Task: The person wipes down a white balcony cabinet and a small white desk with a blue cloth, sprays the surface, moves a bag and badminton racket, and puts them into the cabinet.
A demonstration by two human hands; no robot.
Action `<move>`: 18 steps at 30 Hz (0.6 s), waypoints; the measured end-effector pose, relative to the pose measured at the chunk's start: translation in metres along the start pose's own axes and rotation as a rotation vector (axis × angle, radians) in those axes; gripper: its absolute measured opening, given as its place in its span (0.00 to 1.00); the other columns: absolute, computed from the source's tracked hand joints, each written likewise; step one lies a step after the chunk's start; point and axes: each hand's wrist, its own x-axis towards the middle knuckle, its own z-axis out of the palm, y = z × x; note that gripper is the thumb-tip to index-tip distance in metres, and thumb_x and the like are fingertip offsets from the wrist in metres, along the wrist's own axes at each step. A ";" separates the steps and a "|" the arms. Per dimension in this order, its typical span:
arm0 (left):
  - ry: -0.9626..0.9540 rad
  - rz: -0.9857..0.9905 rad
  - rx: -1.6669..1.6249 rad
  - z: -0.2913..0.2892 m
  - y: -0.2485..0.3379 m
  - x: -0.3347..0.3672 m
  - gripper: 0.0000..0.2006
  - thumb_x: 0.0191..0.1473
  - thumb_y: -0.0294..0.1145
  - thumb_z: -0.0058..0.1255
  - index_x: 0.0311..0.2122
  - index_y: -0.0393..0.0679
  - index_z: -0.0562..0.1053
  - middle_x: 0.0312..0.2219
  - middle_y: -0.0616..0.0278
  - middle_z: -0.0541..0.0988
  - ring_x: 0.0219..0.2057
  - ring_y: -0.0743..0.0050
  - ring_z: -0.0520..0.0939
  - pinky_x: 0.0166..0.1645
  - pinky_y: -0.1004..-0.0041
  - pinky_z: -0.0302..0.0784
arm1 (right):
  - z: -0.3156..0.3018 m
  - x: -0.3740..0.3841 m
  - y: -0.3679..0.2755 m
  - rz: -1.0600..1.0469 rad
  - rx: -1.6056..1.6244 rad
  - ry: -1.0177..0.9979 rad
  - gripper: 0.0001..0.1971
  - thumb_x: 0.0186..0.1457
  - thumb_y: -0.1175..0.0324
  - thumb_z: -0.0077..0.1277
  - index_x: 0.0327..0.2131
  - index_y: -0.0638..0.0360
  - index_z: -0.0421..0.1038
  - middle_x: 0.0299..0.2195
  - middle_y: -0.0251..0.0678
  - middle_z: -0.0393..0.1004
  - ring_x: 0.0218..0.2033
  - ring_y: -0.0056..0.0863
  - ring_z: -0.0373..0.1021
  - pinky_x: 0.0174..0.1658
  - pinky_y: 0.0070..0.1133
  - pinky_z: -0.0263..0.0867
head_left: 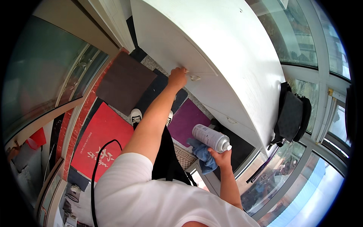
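My left hand (177, 78) reaches out to the front of a white cabinet (234, 45), its fingers curled on a small door handle that they mostly hide. Just beside it is a second pale handle (195, 78). Low on the right, my right hand (222, 157) grips a silver and white spray can (210, 137), tilted with its white nozzle toward me. A crumpled blue cloth (204, 156) is bunched in the same hand and hangs below the can.
Red (100, 142), brown (124, 81) and purple mats (189, 121) cover the floor by my shoes. A black bag (291, 115) hangs at the cabinet's right end, near glass windows. A glazed door (49, 72) stands at the left. A black cable (94, 178) runs past my left arm.
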 end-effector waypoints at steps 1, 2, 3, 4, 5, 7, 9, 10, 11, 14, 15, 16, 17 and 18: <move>0.070 0.114 -0.009 -0.003 -0.012 -0.010 0.11 0.44 0.26 0.44 0.36 0.44 0.72 0.35 0.52 0.72 0.41 0.51 0.72 0.42 0.60 0.71 | 0.001 0.004 0.001 -0.002 -0.006 -0.005 0.39 0.34 0.62 0.67 0.50 0.67 0.59 0.43 0.41 0.69 0.44 0.26 0.66 0.49 0.23 0.61; 0.098 0.143 -0.040 -0.006 -0.026 -0.025 0.11 0.43 0.23 0.44 0.35 0.44 0.72 0.34 0.52 0.72 0.40 0.50 0.72 0.42 0.60 0.71 | 0.001 0.010 0.003 -0.005 -0.085 -0.018 0.39 0.34 0.63 0.67 0.50 0.68 0.58 0.43 0.41 0.69 0.44 0.27 0.66 0.49 0.23 0.61; 0.125 0.172 -0.071 -0.012 -0.042 -0.042 0.11 0.41 0.21 0.44 0.34 0.43 0.72 0.34 0.52 0.72 0.40 0.49 0.72 0.41 0.60 0.71 | 0.002 0.016 0.004 -0.007 -0.163 -0.030 0.38 0.35 0.64 0.66 0.50 0.68 0.58 0.43 0.41 0.69 0.45 0.27 0.66 0.49 0.23 0.61; 0.157 0.222 -0.090 -0.021 -0.061 -0.060 0.12 0.40 0.19 0.44 0.34 0.42 0.72 0.34 0.52 0.72 0.39 0.49 0.72 0.42 0.60 0.70 | 0.005 0.024 0.004 0.016 -0.163 -0.040 0.37 0.36 0.65 0.65 0.49 0.68 0.59 0.43 0.42 0.69 0.44 0.28 0.66 0.48 0.24 0.62; 0.194 0.271 -0.107 -0.032 -0.083 -0.077 0.13 0.39 0.17 0.43 0.34 0.42 0.72 0.33 0.52 0.72 0.39 0.48 0.72 0.42 0.60 0.70 | 0.011 0.034 0.001 0.012 -0.163 -0.045 0.37 0.36 0.65 0.65 0.49 0.68 0.59 0.43 0.42 0.69 0.44 0.28 0.66 0.48 0.24 0.62; 0.248 0.275 -0.062 -0.062 -0.127 -0.104 0.14 0.39 0.16 0.43 0.34 0.41 0.72 0.35 0.52 0.73 0.40 0.48 0.72 0.43 0.60 0.69 | 0.027 0.057 -0.009 -0.067 -0.183 -0.043 0.34 0.36 0.65 0.65 0.47 0.69 0.61 0.41 0.42 0.70 0.43 0.28 0.67 0.47 0.24 0.62; 0.246 0.223 -0.009 -0.095 -0.169 -0.122 0.13 0.40 0.18 0.44 0.34 0.41 0.72 0.36 0.51 0.73 0.41 0.48 0.72 0.43 0.61 0.69 | 0.051 0.082 -0.025 -0.100 -0.157 -0.073 0.33 0.37 0.66 0.64 0.46 0.69 0.62 0.40 0.41 0.70 0.43 0.28 0.67 0.47 0.24 0.62; 0.194 0.110 -0.145 -0.113 -0.179 -0.125 0.12 0.41 0.19 0.44 0.35 0.41 0.73 0.37 0.50 0.73 0.42 0.48 0.71 0.44 0.61 0.69 | 0.061 0.092 -0.031 -0.119 -0.129 -0.086 0.31 0.37 0.67 0.64 0.45 0.69 0.63 0.40 0.41 0.71 0.42 0.28 0.67 0.46 0.24 0.62; 0.230 0.117 -0.100 -0.128 -0.192 -0.129 0.12 0.42 0.20 0.44 0.35 0.41 0.73 0.37 0.50 0.73 0.42 0.48 0.72 0.44 0.62 0.69 | 0.072 0.102 -0.036 -0.125 -0.137 -0.092 0.31 0.37 0.67 0.64 0.45 0.69 0.63 0.40 0.41 0.71 0.42 0.28 0.67 0.46 0.24 0.62; 0.379 0.159 0.098 -0.168 -0.242 -0.138 0.12 0.44 0.24 0.45 0.37 0.41 0.73 0.36 0.48 0.74 0.40 0.48 0.74 0.44 0.62 0.71 | 0.108 0.135 -0.051 -0.219 -0.135 -0.124 0.27 0.39 0.68 0.62 0.44 0.68 0.64 0.39 0.40 0.71 0.42 0.28 0.68 0.46 0.24 0.62; 0.399 0.114 0.121 -0.180 -0.259 -0.137 0.12 0.44 0.26 0.45 0.37 0.41 0.73 0.35 0.48 0.75 0.39 0.48 0.75 0.44 0.62 0.71 | 0.121 0.144 -0.055 -0.260 -0.119 -0.135 0.27 0.40 0.69 0.62 0.44 0.68 0.63 0.40 0.41 0.71 0.42 0.28 0.67 0.47 0.25 0.62; 0.417 0.068 0.143 -0.192 -0.273 -0.136 0.13 0.44 0.28 0.45 0.37 0.42 0.73 0.34 0.47 0.76 0.39 0.49 0.75 0.44 0.62 0.71 | 0.132 0.152 -0.058 -0.297 -0.102 -0.144 0.27 0.41 0.69 0.61 0.45 0.68 0.63 0.40 0.41 0.71 0.43 0.28 0.67 0.47 0.25 0.62; 0.457 0.062 0.268 -0.206 -0.273 -0.134 0.14 0.43 0.31 0.46 0.38 0.42 0.73 0.33 0.48 0.76 0.38 0.49 0.76 0.44 0.61 0.71 | 0.141 0.160 -0.058 -0.297 -0.106 -0.144 0.27 0.41 0.69 0.61 0.45 0.68 0.63 0.40 0.41 0.71 0.43 0.28 0.67 0.47 0.25 0.62; 0.250 -0.109 0.298 -0.220 -0.272 -0.132 0.17 0.42 0.33 0.46 0.40 0.41 0.72 0.36 0.49 0.76 0.41 0.50 0.75 0.46 0.61 0.69 | 0.150 0.167 -0.057 -0.288 -0.073 -0.105 0.27 0.41 0.69 0.61 0.45 0.68 0.62 0.40 0.41 0.71 0.43 0.28 0.67 0.47 0.25 0.62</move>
